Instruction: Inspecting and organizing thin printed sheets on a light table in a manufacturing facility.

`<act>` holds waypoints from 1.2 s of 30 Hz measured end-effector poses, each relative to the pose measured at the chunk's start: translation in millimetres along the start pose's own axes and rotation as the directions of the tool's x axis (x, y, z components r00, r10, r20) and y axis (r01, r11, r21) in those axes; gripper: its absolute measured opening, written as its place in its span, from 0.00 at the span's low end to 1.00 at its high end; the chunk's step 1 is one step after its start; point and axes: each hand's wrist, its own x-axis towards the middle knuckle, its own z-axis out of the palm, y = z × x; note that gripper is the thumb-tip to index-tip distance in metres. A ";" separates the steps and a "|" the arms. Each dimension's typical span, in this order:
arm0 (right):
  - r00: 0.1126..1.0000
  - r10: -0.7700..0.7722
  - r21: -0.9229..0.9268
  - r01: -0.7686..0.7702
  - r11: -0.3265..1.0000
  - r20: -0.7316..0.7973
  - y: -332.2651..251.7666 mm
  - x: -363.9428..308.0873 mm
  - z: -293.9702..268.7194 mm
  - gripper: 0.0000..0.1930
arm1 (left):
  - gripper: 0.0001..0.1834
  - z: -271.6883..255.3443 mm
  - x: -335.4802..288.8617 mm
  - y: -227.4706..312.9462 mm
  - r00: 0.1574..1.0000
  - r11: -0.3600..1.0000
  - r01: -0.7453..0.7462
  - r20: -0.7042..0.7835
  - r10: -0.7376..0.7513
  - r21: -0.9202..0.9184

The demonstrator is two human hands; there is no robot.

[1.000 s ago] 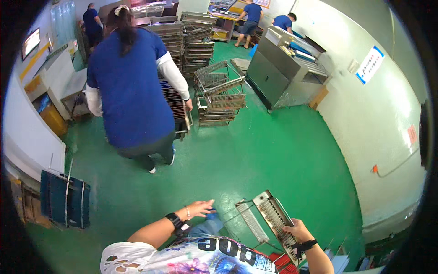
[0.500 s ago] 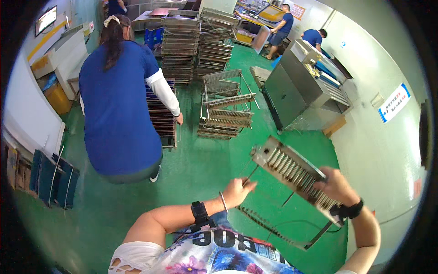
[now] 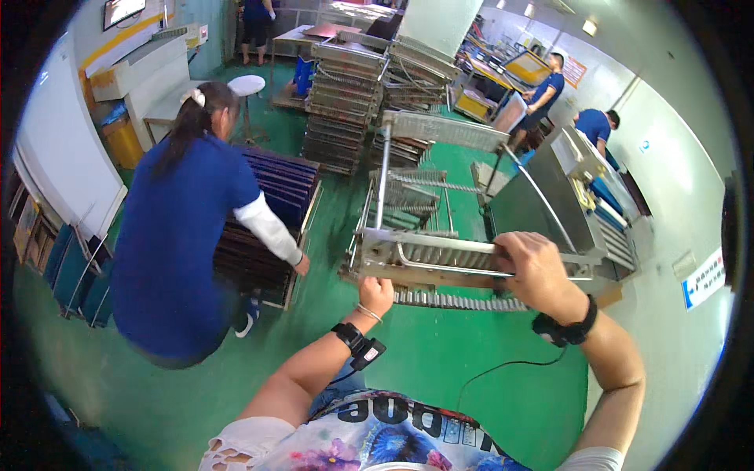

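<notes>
I hold a slotted metal rack (image 3: 440,276) out in front of me, its long toothed bars lying roughly level and its thin side rods reaching away. My left hand (image 3: 375,294) is closed at the rack's near left corner, partly hidden by the frame. Over the near bar's right part, my right hand (image 3: 532,265) is wrapped with its fingers curled around it. Beyond the held rack, similar slotted racks (image 3: 412,192) rest on the green floor, partly covered from view by it.
A person in blue (image 3: 173,259) crouches at left, one hand at a rack filled with dark panels (image 3: 275,184). Tall stacks of racks (image 3: 338,102) stand behind. A grey metal machine (image 3: 526,200) is at right, near the wall. A black cable (image 3: 503,366) hangs near my right wrist.
The rack has swung up and forward from a tilted position at my right to a nearly level one. My left hand now grips its corner. The person in blue has crouched lower.
</notes>
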 end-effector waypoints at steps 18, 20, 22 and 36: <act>0.965 0.159 0.045 -0.172 0.984 0.206 135.8 96.8 358.6 0.10 | 0.43 65.2 -30.5 -233.0 0.489 0.280 0.088 0.203 -0.848 0.956; 0.944 0.143 0.025 -0.157 0.987 0.299 124.6 84.1 387.3 0.10 | 0.43 59.3 -45.3 -212.8 0.493 0.404 0.298 0.223 -0.841 0.865; 0.933 0.169 0.064 -0.198 0.978 0.318 111.6 93.5 396.1 0.11 | 0.39 16.2 -76.3 -188.8 0.375 0.305 0.611 0.071 -0.924 0.730; 0.970 -0.243 0.510 0.209 0.835 0.000 64.3 100.2 312.2 0.31 | 0.12 -298.2 -377.3 168.2 -0.008 -0.447 0.263 -0.461 -0.887 0.855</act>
